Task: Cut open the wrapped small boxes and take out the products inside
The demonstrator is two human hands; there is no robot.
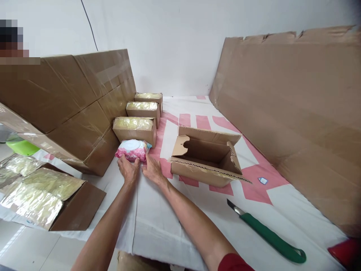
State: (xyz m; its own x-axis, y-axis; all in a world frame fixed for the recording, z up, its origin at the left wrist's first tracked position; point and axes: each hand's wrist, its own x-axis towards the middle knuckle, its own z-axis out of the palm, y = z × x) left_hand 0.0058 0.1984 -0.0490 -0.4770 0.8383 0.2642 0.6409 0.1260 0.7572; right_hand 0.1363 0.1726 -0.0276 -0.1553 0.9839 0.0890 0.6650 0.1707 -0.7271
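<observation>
A pink pack of wet wipes (131, 151) with a white oval lid lies on the cloth, in front of a row of taped cartons. My left hand (128, 169) is closed against its near left side, thumb and fingers on the wrapper. At the near right corner my right hand (153, 170) grips the same pack, its forefinger along the side. To the right of my hands stands an open cardboard box (201, 175), flaps raised and edges torn. A green-handled utility knife (270, 237) lies nearer to me on the right, blade out.
Several small taped cartons (134, 131) line up towards the wall. Large stacked boxes (84, 101) rise on the left, with taped cartons (47, 195) below. A tall cardboard panel (299, 113) bounds the right. Part of a person (11, 41) shows at far left.
</observation>
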